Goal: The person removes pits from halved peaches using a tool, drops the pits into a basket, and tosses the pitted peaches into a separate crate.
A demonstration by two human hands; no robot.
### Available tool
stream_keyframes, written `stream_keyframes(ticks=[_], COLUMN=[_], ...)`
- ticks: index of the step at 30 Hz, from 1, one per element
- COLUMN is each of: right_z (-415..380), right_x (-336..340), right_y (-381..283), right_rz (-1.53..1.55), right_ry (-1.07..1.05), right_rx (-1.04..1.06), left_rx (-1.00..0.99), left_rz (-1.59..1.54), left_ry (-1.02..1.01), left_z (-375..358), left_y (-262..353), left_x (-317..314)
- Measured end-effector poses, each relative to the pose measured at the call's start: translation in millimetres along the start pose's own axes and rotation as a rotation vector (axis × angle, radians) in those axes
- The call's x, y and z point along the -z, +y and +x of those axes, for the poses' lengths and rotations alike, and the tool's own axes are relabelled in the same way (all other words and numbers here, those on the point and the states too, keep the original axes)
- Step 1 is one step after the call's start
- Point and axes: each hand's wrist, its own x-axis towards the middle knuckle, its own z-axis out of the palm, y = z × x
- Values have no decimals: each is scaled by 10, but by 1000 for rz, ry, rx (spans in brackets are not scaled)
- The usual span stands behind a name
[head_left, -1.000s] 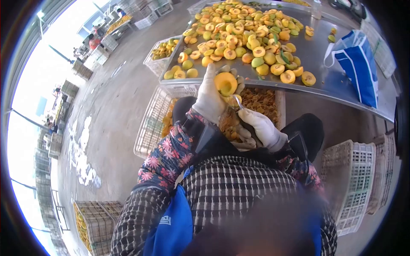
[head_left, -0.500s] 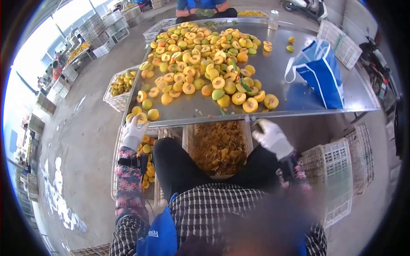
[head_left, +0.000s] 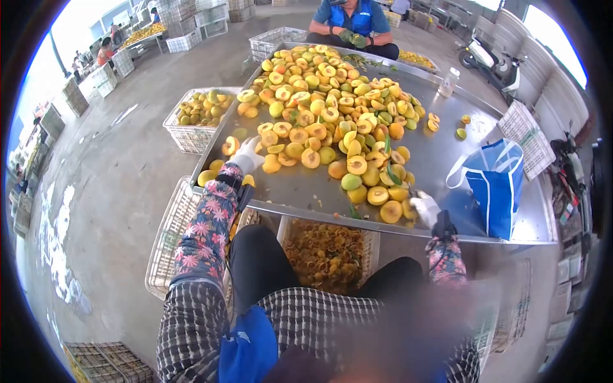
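Observation:
A heap of yellow peaches [head_left: 313, 131], many of them halves with the cut face up, covers the metal table [head_left: 294, 191]. My left hand [head_left: 249, 155], in a white glove, reaches over the heap's left edge with its fingers stretched toward the peach halves. Just beside it lies a peach half [head_left: 230, 145]. Also white-gloved, my right hand [head_left: 426, 209] is at the heap's front right corner, close to the nearest peaches [head_left: 391, 211]. Its fingers are curled around something small and dark that I cannot make out.
Below the table edge, a crate [head_left: 374, 255] holds brown peach scraps [head_left: 325, 252]. White crates [head_left: 191, 137] stand at the left. A blue bag [head_left: 495, 191] and a clear bottle [head_left: 449, 83] are on the table's right side. A co-worker [head_left: 357, 25] sits at the far end.
My left hand has moved forward from the table's front left corner to the heap. The right hand has gone from below the edge up to the tabletop. The view has shifted.

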Motion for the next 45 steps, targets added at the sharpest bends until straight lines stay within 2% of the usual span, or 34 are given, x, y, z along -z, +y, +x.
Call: stream_keyframes(ticks=[1,4,6,8,9,10,12,13,16,17,20,21,22,24,25,27,28,29,30,32,34,35,36,39,42,45], right_z=[-3,-30,50,50,51,38,1,-27,-153,-162,-290,-367,-417,-485,-448,-376,-403,-411,-425,-650,-1007,-1084,-1138,-1194,-1216,-1254], right_x=[-133,-459,-714,-890,-921,-936,-884,-865,-782,-787,-811,-831,-880,-976,-1017,-1094,-1107,-1110,-1119,-1125,-1157,-1245,-1314,-1483,-1503,-1490], right_y=[-159,-554,-690,-816,-858,-880,-826,-786,-812,-792,-814,-920,-1017,-1085,-1120,-1171,-1188,-1252,-1357,-1654,-2045,-2073,-2072,-2010,-1947,-1991], right_rz=[21,-44,-157,-122,-157,-191,-247,-271,-311,-365,-297,-322,-201,-116,-215,-415,-386,-356,-324,-219,-67,-27,-124,-210,-397,-468], right_ry=[24,80,148,123,110,95,81,72,7,25,26,57,38,43,149,355,363,372,373,305,128,108,132,109,171,144], right_rx=[-65,-54,81,52,30,5,97,145,69,141,142,160,98,171,346,700,648,606,567,568,450,614,681,677,711,648], left_rx=[0,-88,-171,-104,27,16,2,-33,-132,-249,-293,-195,-179,9,121,173,192,263,325,330,348,358,357,341,415,395], left_rz=[4,8,-48,190,246,348,552,560,464,372,100,-32,-105,-522,-833,-1453,-1764,-1794,-1767,-1953,-2025,-2063,-2056,-1976,-1876,-1813], left_ry=[-35,-139,-270,-363,-351,-327,-272,-170,-78,14,-83,-61,31,-1,-31,-93,-121,-96,-176,-146,-132,-124,-136,-122,-76,-71], left_z=[76,241,392,293,122,17,-136,-192,-152,-217,-337,-380,-433,-505,-416,-668,-762,-742,-856,-1093,-1230,-1289,-1339,-1453,-1545,-1555], left_y=[71,444,579,956,1228,1419,1639,1578,1420,1398,1459,1541,1607,1683,1610,1866,1988,1977,1982,2149,2265,2310,2334,2439,2609,2600], left_x=[3,-53,-187,-297,-234,-220,-230,-393,-541,-515,-411,-369,-328,-185,-279,-96,-39,-117,-67,-80,-197,-263,-350,-451,-365,-432])
